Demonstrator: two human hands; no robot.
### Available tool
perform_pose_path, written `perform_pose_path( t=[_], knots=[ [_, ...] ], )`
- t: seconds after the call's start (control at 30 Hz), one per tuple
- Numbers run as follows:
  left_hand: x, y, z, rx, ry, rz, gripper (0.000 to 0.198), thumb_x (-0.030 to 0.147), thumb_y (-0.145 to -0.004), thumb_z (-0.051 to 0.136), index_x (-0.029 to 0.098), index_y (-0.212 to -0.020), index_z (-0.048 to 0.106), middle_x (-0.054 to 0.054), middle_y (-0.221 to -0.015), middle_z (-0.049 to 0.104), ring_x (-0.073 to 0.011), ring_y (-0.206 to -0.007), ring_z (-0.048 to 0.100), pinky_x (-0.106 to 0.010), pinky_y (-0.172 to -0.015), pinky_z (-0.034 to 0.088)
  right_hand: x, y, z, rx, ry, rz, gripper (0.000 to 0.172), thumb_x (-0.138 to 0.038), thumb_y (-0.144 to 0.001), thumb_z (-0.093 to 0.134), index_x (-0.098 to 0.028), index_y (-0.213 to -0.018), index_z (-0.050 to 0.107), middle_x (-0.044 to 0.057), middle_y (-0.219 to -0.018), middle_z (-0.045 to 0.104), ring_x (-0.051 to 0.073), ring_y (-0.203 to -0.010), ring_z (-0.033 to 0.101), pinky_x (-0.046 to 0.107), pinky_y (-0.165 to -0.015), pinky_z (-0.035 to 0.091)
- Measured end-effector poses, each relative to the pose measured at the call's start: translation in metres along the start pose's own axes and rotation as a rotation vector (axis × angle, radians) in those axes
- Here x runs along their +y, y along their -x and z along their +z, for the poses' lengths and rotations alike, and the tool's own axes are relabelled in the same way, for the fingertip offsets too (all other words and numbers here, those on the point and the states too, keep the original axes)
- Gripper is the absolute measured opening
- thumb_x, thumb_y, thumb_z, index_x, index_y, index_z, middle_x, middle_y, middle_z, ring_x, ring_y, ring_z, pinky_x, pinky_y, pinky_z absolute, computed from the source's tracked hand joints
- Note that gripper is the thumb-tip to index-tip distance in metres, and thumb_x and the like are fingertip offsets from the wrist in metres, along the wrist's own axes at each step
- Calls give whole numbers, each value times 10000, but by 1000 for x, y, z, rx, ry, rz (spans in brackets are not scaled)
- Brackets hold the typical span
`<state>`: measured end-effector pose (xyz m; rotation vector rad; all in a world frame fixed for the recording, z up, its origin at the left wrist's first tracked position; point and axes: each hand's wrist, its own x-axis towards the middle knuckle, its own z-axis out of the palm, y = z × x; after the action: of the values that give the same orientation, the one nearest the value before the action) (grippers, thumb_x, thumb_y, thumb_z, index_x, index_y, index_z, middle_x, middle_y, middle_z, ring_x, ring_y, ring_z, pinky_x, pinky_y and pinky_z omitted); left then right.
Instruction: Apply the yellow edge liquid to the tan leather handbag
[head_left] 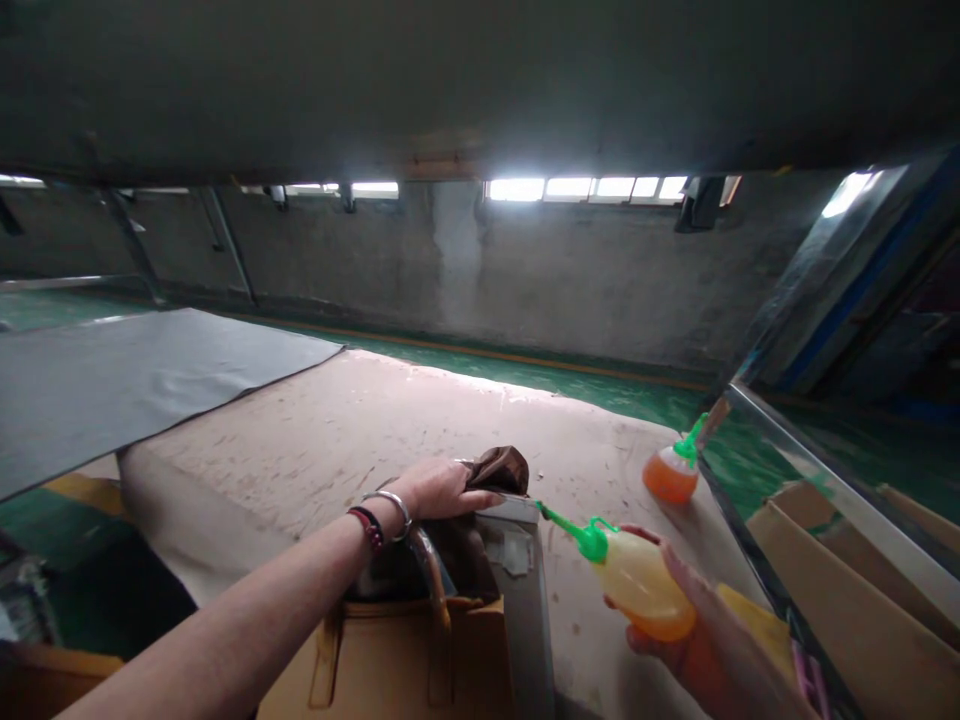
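Observation:
A tan handbag [390,655] with upright handles stands at the lower middle, against a grey board [529,600]. Dark brown lining [506,468] bunches up above the bag's far side, and my left hand [442,488] is closed on it, thumb toward the right. Most of those fingers are hidden behind the cloth. In my right hand [694,600] lies a squeeze bottle [645,580] of yellow-orange liquid, tipped over with its green nozzle pointing left. The nozzle's tip is close to the upper end of the board; whether they touch I cannot tell.
A second squeeze bottle [671,475] with orange liquid stands at the right of the worn table [300,430]. Grey sheet material [150,370] covers the table's left part. Cardboard boxes [832,570] are beyond the right edge, by a metal rail [840,480]. A dark panel hangs overhead.

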<state>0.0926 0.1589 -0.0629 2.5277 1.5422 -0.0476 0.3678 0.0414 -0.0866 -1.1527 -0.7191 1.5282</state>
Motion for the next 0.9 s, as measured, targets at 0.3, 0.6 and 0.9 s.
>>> perform_pose_path(
  t=[0.3, 0.6, 0.9],
  knots=[
    [8, -8, -53, -30, -169, 131, 679, 736, -814, 366, 138, -872, 684, -164, -803, 703, -322, -785, 673, -352, -658, 478, 7, -1, -5, 48, 5, -31, 523, -536, -716, 696, -249, -1124, 539, 39, -859, 659, 198, -693, 594, 260, -500, 483],
    [-22, -21, -7, -11, -55, 135, 530, 588, -891, 366, 166, -1072, 630, -119, -927, 713, -261, -805, 679, -296, -649, 474, 4, 5, -8, 56, 278, -88, 864, -543, -610, 760, -285, -1337, 371, 17, -895, 643, 208, -783, 594, 274, -636, 498],
    [-27, -16, -5, 53, -52, 195, 517, 577, -907, 330, 194, -1105, 615, -116, -1048, 688, -291, -883, 673, -323, -690, 481, -13, -17, -4, 81, 442, -106, 781, -620, -640, 720, -265, -1262, 410, 61, -1051, 570, 252, -864, 581, 319, -612, 524]
  ],
)
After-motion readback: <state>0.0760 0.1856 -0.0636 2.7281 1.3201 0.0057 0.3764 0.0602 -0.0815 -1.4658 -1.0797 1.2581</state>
